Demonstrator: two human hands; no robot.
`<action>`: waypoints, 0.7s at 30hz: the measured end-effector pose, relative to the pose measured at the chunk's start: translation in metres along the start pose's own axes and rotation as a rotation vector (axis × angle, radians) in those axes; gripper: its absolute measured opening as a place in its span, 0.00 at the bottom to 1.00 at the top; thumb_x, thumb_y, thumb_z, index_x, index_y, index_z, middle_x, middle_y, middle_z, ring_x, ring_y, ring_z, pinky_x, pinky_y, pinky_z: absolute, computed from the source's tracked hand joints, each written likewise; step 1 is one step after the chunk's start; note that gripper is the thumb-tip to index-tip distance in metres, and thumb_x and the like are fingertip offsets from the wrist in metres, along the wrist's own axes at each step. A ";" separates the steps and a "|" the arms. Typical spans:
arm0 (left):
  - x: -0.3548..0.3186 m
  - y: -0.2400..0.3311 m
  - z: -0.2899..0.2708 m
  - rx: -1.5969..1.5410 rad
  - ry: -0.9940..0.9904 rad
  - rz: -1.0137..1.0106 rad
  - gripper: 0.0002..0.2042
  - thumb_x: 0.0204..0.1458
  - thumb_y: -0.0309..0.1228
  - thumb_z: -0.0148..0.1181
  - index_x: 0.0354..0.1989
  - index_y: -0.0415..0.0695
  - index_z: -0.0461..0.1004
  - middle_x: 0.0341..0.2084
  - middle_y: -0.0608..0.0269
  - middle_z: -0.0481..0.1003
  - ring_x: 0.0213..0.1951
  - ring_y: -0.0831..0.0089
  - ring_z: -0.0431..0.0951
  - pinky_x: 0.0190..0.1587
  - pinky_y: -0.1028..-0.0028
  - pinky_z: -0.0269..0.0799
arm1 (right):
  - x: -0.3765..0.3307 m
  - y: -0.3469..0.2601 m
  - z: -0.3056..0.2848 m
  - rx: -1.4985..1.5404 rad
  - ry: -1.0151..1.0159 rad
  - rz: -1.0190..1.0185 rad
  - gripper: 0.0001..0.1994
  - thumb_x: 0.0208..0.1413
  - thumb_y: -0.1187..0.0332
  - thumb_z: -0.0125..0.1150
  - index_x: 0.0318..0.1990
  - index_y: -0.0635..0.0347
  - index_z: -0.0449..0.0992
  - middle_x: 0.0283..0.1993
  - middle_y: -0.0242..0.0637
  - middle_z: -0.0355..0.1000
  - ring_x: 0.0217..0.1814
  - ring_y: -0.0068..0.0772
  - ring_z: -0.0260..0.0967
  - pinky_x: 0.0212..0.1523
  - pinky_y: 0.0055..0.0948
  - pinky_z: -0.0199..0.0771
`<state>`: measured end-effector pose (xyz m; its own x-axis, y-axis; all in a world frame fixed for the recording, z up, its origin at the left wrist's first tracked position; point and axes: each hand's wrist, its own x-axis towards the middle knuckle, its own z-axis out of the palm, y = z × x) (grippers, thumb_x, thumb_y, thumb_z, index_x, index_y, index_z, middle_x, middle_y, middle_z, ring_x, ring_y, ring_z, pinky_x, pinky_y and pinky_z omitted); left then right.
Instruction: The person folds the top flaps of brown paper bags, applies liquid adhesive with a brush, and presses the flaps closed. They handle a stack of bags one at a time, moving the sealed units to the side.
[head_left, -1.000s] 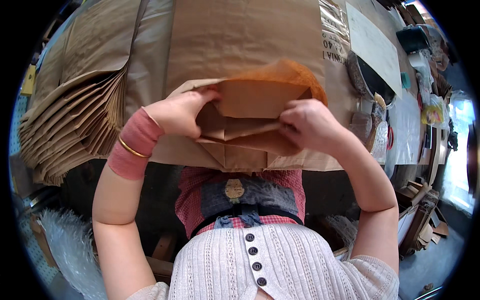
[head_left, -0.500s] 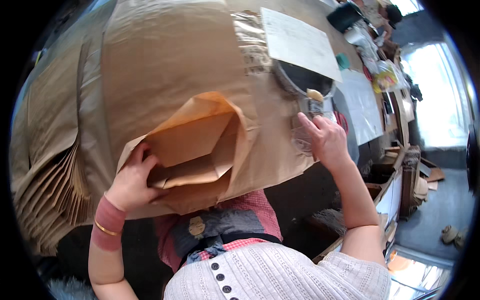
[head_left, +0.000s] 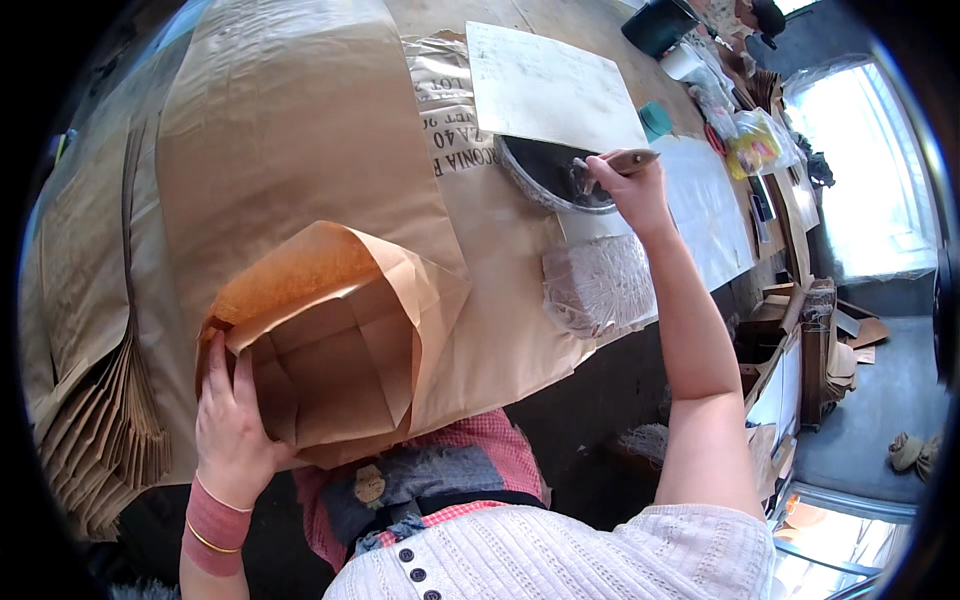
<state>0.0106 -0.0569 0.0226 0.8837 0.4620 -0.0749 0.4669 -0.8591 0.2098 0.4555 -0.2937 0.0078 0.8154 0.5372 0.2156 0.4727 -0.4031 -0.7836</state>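
On the bench at my front left, an open brown paper bag [head_left: 385,340] gapes toward me, its inside folds showing. My left hand [head_left: 232,430] holds its left rim, fingers along the outside and the thumb near the lower edge. Farther out and to the right, my right hand [head_left: 635,200] is closed round a brush with a wooden handle [head_left: 632,160]. The brush's working end reaches into a dark round bowl [head_left: 530,170], where its tip is hard to make out. A pale board [head_left: 555,85] lies partly across the bowl's far side.
Large flat brown paper sheets [head_left: 300,110] cover the bench. A fanned stack of folded paper [head_left: 105,430] sits at the left. A plastic-wrapped block [head_left: 600,285] stands near the bowl. Beyond are a green cup [head_left: 655,120], a black container [head_left: 660,25] and a yellow plastic bag [head_left: 755,150].
My right hand has moved away from me with the brush, from beside the wrapped block to the bowl. The bag has shifted left and toward me, and my left hand has moved along with it.
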 end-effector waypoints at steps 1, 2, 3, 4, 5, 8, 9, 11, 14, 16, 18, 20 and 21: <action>-0.003 -0.007 0.001 0.040 -0.027 0.006 0.53 0.27 0.31 0.76 0.66 0.38 0.50 0.67 0.38 0.48 0.66 0.40 0.53 0.66 0.55 0.57 | 0.004 0.003 0.001 0.039 0.004 0.011 0.09 0.51 0.69 0.69 0.29 0.68 0.80 0.28 0.33 0.77 0.31 0.16 0.71 0.32 0.20 0.71; -0.001 -0.007 0.002 0.022 -0.004 0.016 0.54 0.26 0.32 0.77 0.66 0.38 0.50 0.67 0.38 0.47 0.66 0.40 0.53 0.66 0.54 0.56 | 0.004 -0.004 -0.004 0.085 0.019 0.034 0.08 0.52 0.70 0.68 0.30 0.67 0.80 0.29 0.32 0.77 0.31 0.16 0.70 0.32 0.20 0.70; 0.003 -0.007 0.002 0.003 0.018 0.029 0.55 0.26 0.33 0.78 0.67 0.39 0.49 0.67 0.38 0.47 0.66 0.39 0.53 0.66 0.54 0.56 | 0.000 -0.014 -0.016 0.130 0.037 0.059 0.07 0.52 0.71 0.68 0.31 0.66 0.80 0.29 0.31 0.77 0.31 0.16 0.70 0.31 0.19 0.68; 0.006 -0.005 0.003 -0.018 0.037 0.050 0.57 0.25 0.34 0.78 0.68 0.39 0.48 0.67 0.38 0.47 0.67 0.39 0.52 0.66 0.53 0.55 | -0.007 -0.025 -0.029 0.170 0.060 0.089 0.06 0.53 0.71 0.67 0.33 0.65 0.80 0.30 0.30 0.77 0.32 0.16 0.69 0.31 0.19 0.67; 0.007 -0.005 0.002 -0.014 0.008 0.034 0.58 0.24 0.34 0.79 0.68 0.40 0.47 0.68 0.38 0.46 0.68 0.40 0.50 0.68 0.54 0.53 | -0.009 -0.034 -0.034 0.146 0.012 0.067 0.06 0.52 0.73 0.67 0.35 0.67 0.81 0.31 0.32 0.76 0.31 0.18 0.68 0.32 0.20 0.67; 0.011 -0.004 -0.004 -0.006 -0.083 -0.006 0.62 0.20 0.35 0.80 0.69 0.41 0.45 0.69 0.39 0.44 0.70 0.42 0.46 0.70 0.56 0.50 | -0.012 -0.034 -0.039 -0.063 -0.389 -0.264 0.08 0.53 0.71 0.68 0.38 0.66 0.81 0.33 0.34 0.77 0.30 0.21 0.69 0.33 0.23 0.70; 0.013 -0.004 -0.008 -0.008 -0.120 -0.024 0.63 0.20 0.36 0.80 0.69 0.41 0.44 0.69 0.39 0.43 0.70 0.42 0.46 0.70 0.56 0.50 | -0.010 -0.036 -0.043 -0.193 -0.546 -0.285 0.10 0.52 0.71 0.68 0.42 0.64 0.81 0.36 0.35 0.77 0.31 0.24 0.70 0.34 0.24 0.71; 0.018 -0.005 -0.007 -0.033 -0.162 -0.016 0.63 0.20 0.36 0.80 0.70 0.41 0.44 0.69 0.39 0.43 0.70 0.43 0.46 0.70 0.56 0.50 | 0.001 -0.035 -0.059 -0.143 -0.655 -0.309 0.10 0.52 0.71 0.67 0.42 0.65 0.81 0.35 0.35 0.77 0.32 0.25 0.70 0.35 0.25 0.71; 0.022 -0.018 -0.002 -0.109 -0.145 0.029 0.63 0.20 0.37 0.80 0.69 0.40 0.44 0.68 0.40 0.45 0.70 0.43 0.47 0.69 0.57 0.51 | 0.016 -0.016 -0.080 0.007 -0.553 -0.152 0.09 0.54 0.69 0.66 0.41 0.63 0.82 0.34 0.32 0.77 0.31 0.21 0.69 0.33 0.21 0.69; 0.016 -0.036 0.011 -0.208 -0.095 0.019 0.62 0.21 0.37 0.80 0.68 0.39 0.44 0.68 0.40 0.46 0.69 0.43 0.49 0.69 0.57 0.52 | 0.023 -0.012 -0.078 0.176 -0.370 0.212 0.09 0.55 0.67 0.64 0.40 0.62 0.82 0.33 0.31 0.77 0.28 0.17 0.66 0.28 0.18 0.65; 0.017 -0.044 0.019 -0.280 -0.031 0.088 0.59 0.26 0.41 0.79 0.67 0.37 0.45 0.65 0.39 0.51 0.63 0.44 0.60 0.65 0.58 0.58 | 0.027 0.006 -0.077 0.461 -0.245 0.269 0.09 0.56 0.65 0.62 0.39 0.59 0.81 0.30 0.29 0.75 0.23 0.14 0.60 0.23 0.15 0.57; 0.016 -0.047 0.020 -0.328 0.027 0.053 0.55 0.30 0.45 0.77 0.65 0.35 0.49 0.61 0.39 0.57 0.62 0.42 0.60 0.62 0.56 0.61 | 0.003 -0.017 -0.042 0.780 -0.126 0.217 0.10 0.58 0.66 0.58 0.39 0.63 0.79 0.29 0.30 0.74 0.20 0.14 0.54 0.20 0.16 0.52; 0.018 -0.047 0.018 -0.331 0.029 0.106 0.56 0.30 0.44 0.77 0.66 0.35 0.48 0.62 0.41 0.57 0.63 0.42 0.59 0.64 0.57 0.58 | -0.019 -0.046 -0.018 0.855 -0.041 0.176 0.10 0.58 0.67 0.57 0.39 0.64 0.79 0.30 0.31 0.74 0.21 0.15 0.57 0.21 0.15 0.55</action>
<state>0.0048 -0.0123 -0.0062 0.9231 0.3844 -0.0090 0.3327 -0.7868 0.5199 0.4239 -0.2990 0.0508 0.8328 0.5520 0.0419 -0.0852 0.2026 -0.9755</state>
